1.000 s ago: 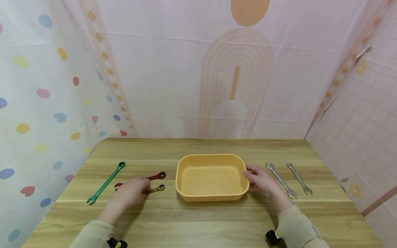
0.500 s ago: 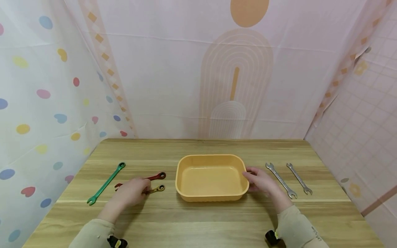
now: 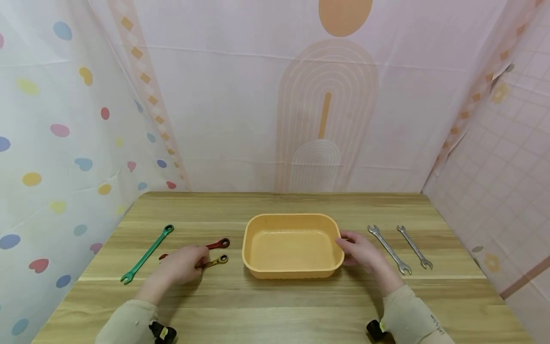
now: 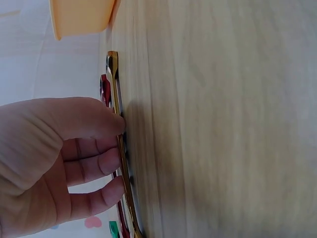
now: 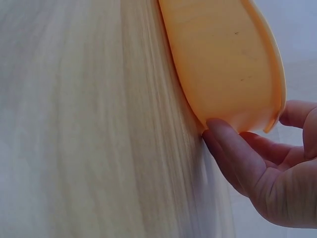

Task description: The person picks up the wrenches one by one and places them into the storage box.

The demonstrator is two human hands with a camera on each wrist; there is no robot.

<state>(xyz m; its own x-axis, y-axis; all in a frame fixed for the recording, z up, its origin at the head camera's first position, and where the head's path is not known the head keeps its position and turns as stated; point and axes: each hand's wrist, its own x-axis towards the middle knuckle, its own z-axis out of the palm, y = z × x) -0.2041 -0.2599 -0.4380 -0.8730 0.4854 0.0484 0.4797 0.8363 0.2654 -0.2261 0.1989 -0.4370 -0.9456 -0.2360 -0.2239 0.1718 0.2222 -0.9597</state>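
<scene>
My left hand (image 3: pixel 182 265) pinches a gold ratcheting combination wrench (image 4: pixel 130 193) with thumb and fingers; the wrench's ring end (image 3: pixel 223 259) points toward the bin. Just behind it on the table lies a red ratcheting wrench (image 3: pixel 218 244), its middle hidden by that hand. A yellow rectangular plastic bin (image 3: pixel 294 274) stands upright at the centre with nothing in it. My right hand (image 3: pixel 363 253) holds the bin at its right end, the thumb at the rim. In the right wrist view, other fingers (image 5: pixel 233 144) touch the outer wall (image 5: pixel 223 59) low down, near the table.
A green ratcheting wrench (image 3: pixel 148 253) lies at the left of the wooden table (image 3: pixel 275 310). To the right of the right hand are two silver open-end wrenches, a larger one (image 3: pixel 389 251) and a smaller one (image 3: pixel 415 247). Patterned cloth (image 3: pixel 232 119) hangs behind the table and at both sides.
My left hand has shifted very slightly and covers a little more of the red wrench's open end. The right hand and the bin stay almost still.
</scene>
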